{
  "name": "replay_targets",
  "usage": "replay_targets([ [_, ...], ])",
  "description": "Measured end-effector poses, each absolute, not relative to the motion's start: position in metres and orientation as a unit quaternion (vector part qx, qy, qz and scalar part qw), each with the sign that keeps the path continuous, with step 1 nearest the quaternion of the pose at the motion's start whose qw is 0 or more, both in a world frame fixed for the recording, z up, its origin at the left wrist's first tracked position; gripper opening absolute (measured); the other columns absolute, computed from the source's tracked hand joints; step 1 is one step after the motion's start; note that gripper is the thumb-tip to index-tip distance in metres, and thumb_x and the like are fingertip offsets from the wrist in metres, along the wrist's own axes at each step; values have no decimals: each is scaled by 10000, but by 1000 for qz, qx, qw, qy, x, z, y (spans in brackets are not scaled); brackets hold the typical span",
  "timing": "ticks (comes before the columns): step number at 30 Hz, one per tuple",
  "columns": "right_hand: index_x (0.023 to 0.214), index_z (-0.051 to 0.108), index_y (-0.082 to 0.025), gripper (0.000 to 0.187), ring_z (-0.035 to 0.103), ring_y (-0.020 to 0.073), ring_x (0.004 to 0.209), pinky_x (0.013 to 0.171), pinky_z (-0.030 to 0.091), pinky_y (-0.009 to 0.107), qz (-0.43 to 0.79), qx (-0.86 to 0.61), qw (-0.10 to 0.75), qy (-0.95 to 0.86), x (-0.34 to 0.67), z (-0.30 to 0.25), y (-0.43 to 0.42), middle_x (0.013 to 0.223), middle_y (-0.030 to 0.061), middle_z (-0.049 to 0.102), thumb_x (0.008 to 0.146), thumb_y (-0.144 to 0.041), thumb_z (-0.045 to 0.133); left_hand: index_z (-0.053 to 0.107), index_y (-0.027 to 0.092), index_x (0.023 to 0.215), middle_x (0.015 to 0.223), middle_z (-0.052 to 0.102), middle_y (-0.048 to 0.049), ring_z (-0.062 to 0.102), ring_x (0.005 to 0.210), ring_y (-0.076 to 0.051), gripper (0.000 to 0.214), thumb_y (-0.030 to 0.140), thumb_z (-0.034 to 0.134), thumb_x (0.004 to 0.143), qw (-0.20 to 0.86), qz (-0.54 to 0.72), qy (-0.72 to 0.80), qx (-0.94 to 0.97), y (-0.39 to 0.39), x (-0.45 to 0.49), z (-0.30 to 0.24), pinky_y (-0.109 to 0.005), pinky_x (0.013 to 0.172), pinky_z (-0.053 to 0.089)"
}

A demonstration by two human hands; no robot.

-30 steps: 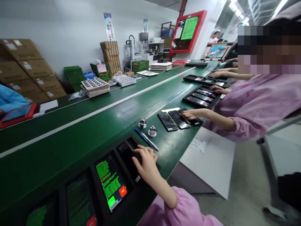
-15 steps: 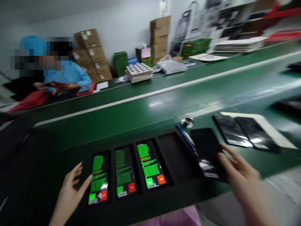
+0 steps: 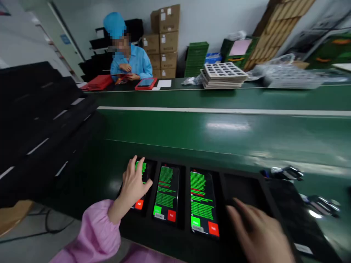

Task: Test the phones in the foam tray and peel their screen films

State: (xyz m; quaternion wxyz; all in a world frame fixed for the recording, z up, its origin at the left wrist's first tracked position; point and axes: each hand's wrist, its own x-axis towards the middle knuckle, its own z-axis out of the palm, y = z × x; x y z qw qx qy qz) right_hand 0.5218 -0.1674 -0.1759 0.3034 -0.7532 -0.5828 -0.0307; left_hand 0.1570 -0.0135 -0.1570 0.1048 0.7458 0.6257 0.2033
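Observation:
A black tray point(image 3: 183, 243) lies before me with lit phones in its slots. Green text and green and red buttons show on the middle phone point(image 3: 167, 193) and the right phone point(image 3: 204, 201). My left hand point(image 3: 134, 184), fingers spread, covers part of the leftmost phone point(image 3: 139, 204); contact is unclear. Over the tray's right end is my right hand point(image 3: 257, 230), smeared by motion, at the near end of the unfilled fourth slot point(image 3: 241, 186). Its grip cannot be made out. A dark, flat phone-like piece with a white label point(image 3: 303, 248) lies right of the tray.
Black stacked cases point(image 3: 41, 120) stand at left. Shiny small items point(image 3: 287, 172) lie beyond the tray's right end. Across the green bench point(image 3: 170, 126) sits a person in blue point(image 3: 131, 62), near red folders point(image 3: 100, 83) and a stack of white trays point(image 3: 223, 75).
My view has swung left. My left hand has moved over the leftmost phone. My right hand has left the dark phone-like piece's right edge and come over the tray's right end.

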Motion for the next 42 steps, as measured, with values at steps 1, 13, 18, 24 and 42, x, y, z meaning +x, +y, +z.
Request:
replay_targets([
  [1,1253,747,-221,767,724,344,911,716,557,484,-42,-763,292,-576,508,-182,-167,1069,133,771,1048,-860,375,422,223,1648,1772,314,-245,383,1615,-521,794,264,686,900,102,205,625,746,-14,157,-156,-762,1177,470],
  [13,1186,781,-226,695,631,459,1188,728,538,538,-113,-791,264,-540,452,-187,-161,1540,190,612,1101,-757,342,453,266,1615,1769,322,-207,466,1573,-488,725,270,672,924,74,204,603,767,-12,150,-158,-722,1179,517],
  [18,1170,785,-258,713,654,458,1172,686,532,525,-94,-805,273,-518,445,-192,-158,1504,170,644,1085,-799,328,443,250,1621,1779,293,-221,435,1595,-485,740,247,676,919,71,197,601,771,-10,146,-158,-727,1207,492],
  [24,1168,786,-218,680,671,472,1148,660,536,539,-91,-790,283,-536,446,-189,-155,1494,201,636,1102,-747,364,466,287,1618,1751,357,-176,377,1640,-456,667,275,657,978,67,215,595,772,-20,165,-143,-716,1250,460],
  [42,1328,752,-161,730,723,451,1156,770,516,507,-61,-774,328,-538,448,-180,-158,1500,187,671,1124,-739,356,464,225,1630,1620,548,-189,391,1651,-410,868,47,580,789,95,169,540,819,-49,265,-144,-805,1336,272],
])
